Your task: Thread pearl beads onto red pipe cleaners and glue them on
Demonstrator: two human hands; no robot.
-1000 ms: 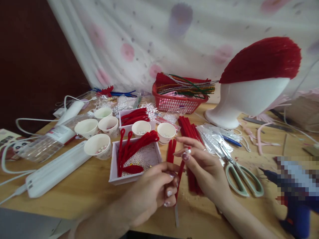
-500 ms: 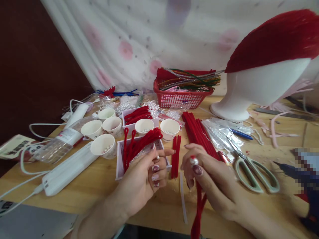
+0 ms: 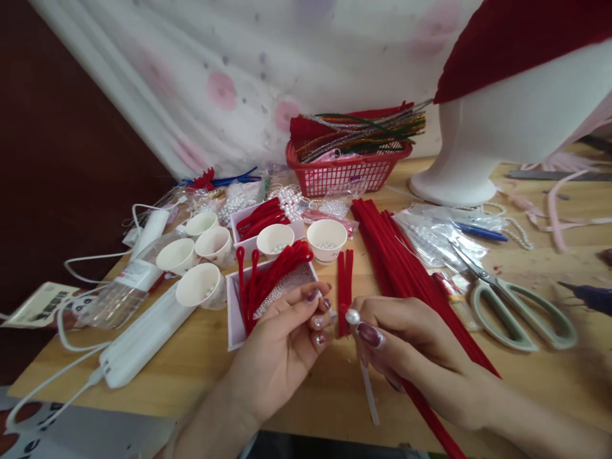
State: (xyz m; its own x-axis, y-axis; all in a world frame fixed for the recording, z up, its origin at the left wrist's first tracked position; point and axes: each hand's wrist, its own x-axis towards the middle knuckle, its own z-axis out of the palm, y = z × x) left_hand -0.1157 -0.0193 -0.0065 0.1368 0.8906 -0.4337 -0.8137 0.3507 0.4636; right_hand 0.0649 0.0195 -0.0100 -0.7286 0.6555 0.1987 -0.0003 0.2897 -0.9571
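In the middle foreground my right hand point(image 3: 411, 357) is closed, pinching a white pearl bead point(image 3: 352, 317) between thumb and forefinger. From beneath the same hand a red fuzzy chenille stem point(image 3: 433, 417) slants toward the table's front edge; whether it joins the bead is hidden. Just left of it, my left hand point(image 3: 291, 338) has its thumb and fingers pressed together, palm partly up. What those fingertips hold, if anything, I cannot make out. Behind my left hand stands a pale box point(image 3: 233, 319) with red chenille loops point(image 3: 275, 274) and small beads.
Several paper cups point(image 3: 326, 240) with beads stand behind my hands. Scissors point(image 3: 519, 306) and a bundle of red chenille stems point(image 3: 396, 268) lie to the right. A power strip point(image 3: 143, 338) lies left. Farther back are a red basket point(image 3: 344, 175) and a white mannequin head point(image 3: 478, 140).
My hands have drawn closer together, and the pearl in my right hand now faces my left fingertips. The pearl seen earlier at my left thumb no longer shows. The view has shifted.
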